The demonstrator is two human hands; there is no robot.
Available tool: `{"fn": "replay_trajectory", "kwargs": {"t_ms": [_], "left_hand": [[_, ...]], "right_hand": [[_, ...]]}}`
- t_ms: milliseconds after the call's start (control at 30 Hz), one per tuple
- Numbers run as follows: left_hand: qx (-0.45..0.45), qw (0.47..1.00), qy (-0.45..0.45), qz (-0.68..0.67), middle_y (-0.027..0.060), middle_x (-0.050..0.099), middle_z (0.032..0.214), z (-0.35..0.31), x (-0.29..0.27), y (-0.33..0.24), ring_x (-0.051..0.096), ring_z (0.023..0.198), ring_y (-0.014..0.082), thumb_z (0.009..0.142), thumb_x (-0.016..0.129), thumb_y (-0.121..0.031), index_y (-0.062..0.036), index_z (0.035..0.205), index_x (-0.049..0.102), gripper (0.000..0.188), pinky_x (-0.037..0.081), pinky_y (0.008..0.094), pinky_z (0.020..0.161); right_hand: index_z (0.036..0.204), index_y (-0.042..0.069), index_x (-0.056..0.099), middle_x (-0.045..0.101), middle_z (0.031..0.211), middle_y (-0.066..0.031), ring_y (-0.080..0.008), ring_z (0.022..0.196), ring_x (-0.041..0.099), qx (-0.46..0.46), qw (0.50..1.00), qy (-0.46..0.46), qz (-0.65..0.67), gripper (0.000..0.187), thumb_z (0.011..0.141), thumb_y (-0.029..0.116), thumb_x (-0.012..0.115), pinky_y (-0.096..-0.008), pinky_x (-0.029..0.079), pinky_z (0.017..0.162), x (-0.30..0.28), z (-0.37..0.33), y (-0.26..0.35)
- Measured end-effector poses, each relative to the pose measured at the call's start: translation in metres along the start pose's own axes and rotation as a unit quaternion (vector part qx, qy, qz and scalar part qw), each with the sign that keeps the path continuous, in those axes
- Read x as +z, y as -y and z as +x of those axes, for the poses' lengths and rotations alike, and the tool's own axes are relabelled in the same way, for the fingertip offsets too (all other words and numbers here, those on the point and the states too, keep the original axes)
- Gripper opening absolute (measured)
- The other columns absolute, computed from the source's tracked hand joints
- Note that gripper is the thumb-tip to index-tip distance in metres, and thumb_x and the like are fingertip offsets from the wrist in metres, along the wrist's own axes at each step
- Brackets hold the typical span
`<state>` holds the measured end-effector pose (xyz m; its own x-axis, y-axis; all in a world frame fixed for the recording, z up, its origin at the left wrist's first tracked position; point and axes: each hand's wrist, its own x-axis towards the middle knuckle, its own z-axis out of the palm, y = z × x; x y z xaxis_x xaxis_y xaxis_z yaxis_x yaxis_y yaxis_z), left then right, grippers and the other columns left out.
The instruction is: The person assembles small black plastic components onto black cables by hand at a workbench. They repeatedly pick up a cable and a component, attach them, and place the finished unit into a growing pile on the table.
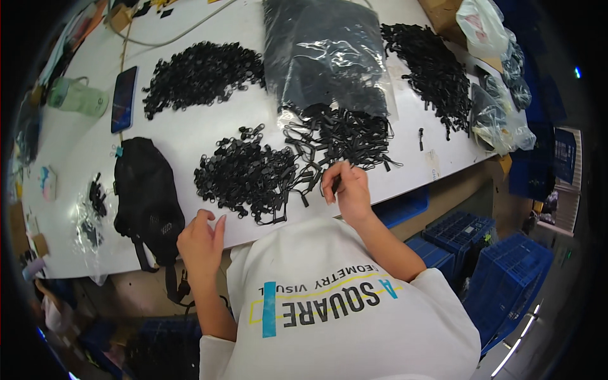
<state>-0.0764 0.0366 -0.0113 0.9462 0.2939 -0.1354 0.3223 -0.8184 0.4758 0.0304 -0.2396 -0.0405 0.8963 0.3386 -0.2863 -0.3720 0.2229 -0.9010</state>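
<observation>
My right hand is at the near edge of the white table, its fingers closed on a small black piece. Just beyond it lies a tangle of black strap-like parts spilling from a clear plastic bag. My left hand rests at the table's edge with fingers loosely apart and nothing visible in it. It is just below a pile of small black parts. My white printed shirt fills the lower middle.
Two more piles of black parts lie at the back left and back right. A black mesh pouch, a dark phone and a mint-green container sit at the left. Plastic bags and blue crates are at the right.
</observation>
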Motion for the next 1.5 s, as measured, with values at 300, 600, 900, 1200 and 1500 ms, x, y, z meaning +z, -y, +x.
{"fn": "replay_trajectory", "kwargs": {"t_ms": [300, 600, 900, 1200, 1500], "left_hand": [[-0.097, 0.995, -0.035, 0.007, 0.0103, 0.06, 0.06, 0.002, 0.037, 0.002, 0.062, 0.059, 0.0331, 0.082, 0.068, -0.022, -0.005, 0.113, 0.05, 0.039, 0.046, 0.0435, 0.056], [-0.053, 0.996, -0.065, -0.004, 0.0109, 0.06, 0.062, 0.015, 0.039, 0.016, 0.061, 0.059, 0.0348, 0.085, 0.063, -0.015, -0.0075, 0.107, 0.054, 0.025, 0.045, 0.0457, 0.056], [-0.024, 0.996, -0.086, 0.011, 0.0125, 0.063, 0.065, 0.014, 0.05, 0.023, 0.062, 0.062, 0.0372, 0.087, 0.06, -0.018, -0.008, 0.101, 0.056, 0.018, 0.047, 0.0462, 0.056], [-0.023, 0.993, -0.113, 0.01, 0.0099, 0.061, 0.059, 0.012, 0.047, 0.014, 0.062, 0.056, 0.0342, 0.08, 0.063, -0.016, -0.0079, 0.094, 0.053, 0.019, 0.046, 0.0464, 0.054], [0.009, 0.993, -0.119, -0.024, 0.0111, 0.061, 0.062, 0.013, 0.049, 0.023, 0.062, 0.059, 0.0347, 0.081, 0.06, -0.013, -0.0068, 0.093, 0.052, 0.016, 0.046, 0.0463, 0.055]], "right_hand": [[0.089, 0.001, 0.052, 0.054, 0.074, -0.01, -0.018, 0.066, 0.052, 0.001, 0.997, 0.03, 0.073, 0.039, 0.098, 0.037, 0.041, -0.0302, 0.042, 0.062, -0.001, 0.001, 0.005], [0.078, 0.004, 0.044, 0.036, 0.052, 0.0006, -0.0079, 0.044, 0.028, 0.053, 0.988, 0.113, 0.09, 0.051, 0.099, 0.05, 0.032, -0.0233, 0.022, 0.042, -0.014, -0.009, 0.0], [0.086, 0.003, 0.059, 0.047, 0.065, 0.0039, -0.0045, 0.06, 0.039, 0.058, 0.973, 0.111, -0.194, 0.025, 0.096, 0.024, 0.051, -0.021, 0.032, 0.054, -0.011, -0.011, -0.001], [0.106, 0.003, 0.055, 0.055, 0.074, -0.0035, -0.0107, 0.068, 0.049, -0.029, 0.959, 0.136, -0.247, 0.017, 0.093, 0.012, 0.05, -0.0264, 0.042, 0.064, 0.0, -0.002, -0.007], [0.107, 0.001, 0.053, 0.061, 0.082, -0.016, -0.0292, 0.074, 0.061, -0.068, 0.904, 0.165, -0.388, 0.023, 0.09, 0.015, 0.055, -0.0362, 0.047, 0.067, 0.014, -0.002, 0.013]]}}
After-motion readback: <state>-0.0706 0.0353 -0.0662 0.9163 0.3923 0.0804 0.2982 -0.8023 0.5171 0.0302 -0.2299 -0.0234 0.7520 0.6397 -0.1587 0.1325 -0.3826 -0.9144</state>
